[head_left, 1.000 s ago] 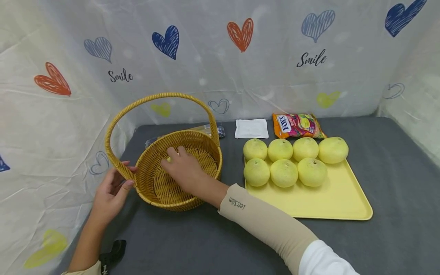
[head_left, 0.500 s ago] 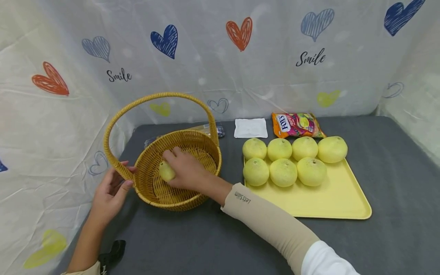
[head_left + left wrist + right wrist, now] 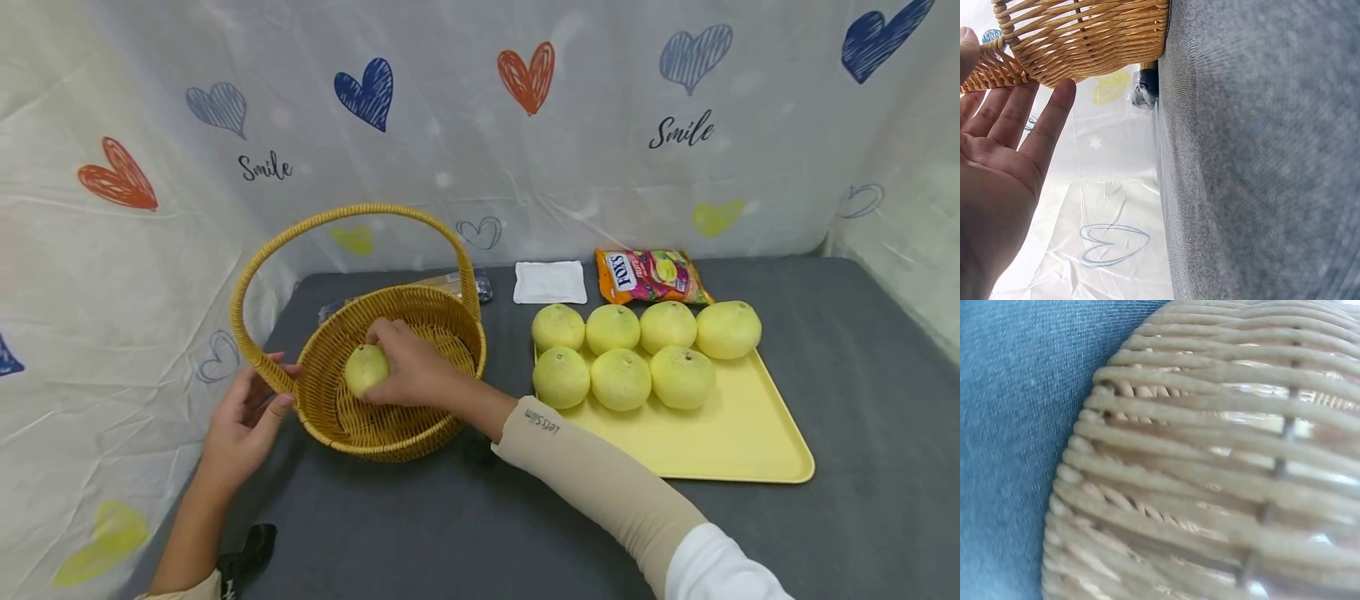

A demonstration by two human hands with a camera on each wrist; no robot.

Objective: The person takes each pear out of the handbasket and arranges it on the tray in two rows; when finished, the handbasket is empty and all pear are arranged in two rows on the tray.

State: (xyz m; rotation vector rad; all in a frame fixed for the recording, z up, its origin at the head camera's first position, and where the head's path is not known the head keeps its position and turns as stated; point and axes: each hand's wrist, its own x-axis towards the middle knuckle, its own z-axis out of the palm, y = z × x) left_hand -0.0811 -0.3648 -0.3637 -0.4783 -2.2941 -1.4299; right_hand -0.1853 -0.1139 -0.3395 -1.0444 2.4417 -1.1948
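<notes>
A round wicker basket [image 3: 405,450] with a tall arched handle stands at the left of the grey-covered table in the head view. My left hand [image 3: 243,421] holds it where the handle meets the rim, thumb on the near side and fingers behind; the left wrist view shows those fingers against the weave. Inside the basket, my right hand [image 3: 420,371] grips a pale yellow-green round fruit [image 3: 366,369] from its right side. Only the basket's woven wall [image 3: 1197,456] and the cloth fill the right wrist view. Several like fruits [image 3: 620,379] sit in two rows on a yellow tray [image 3: 735,442].
Behind the tray lies an orange candy bag [image 3: 651,275], with a flat white packet [image 3: 550,283] to its left. A clear-wrapped item [image 3: 483,289] lies partly hidden behind the basket. A heart-printed curtain [image 3: 450,125] hangs along the back and sides.
Inside the basket, my right hand has turned and shifted slightly right, so the fruit, mostly hidden before, now shows in its grip. My left hand stays on the basket.
</notes>
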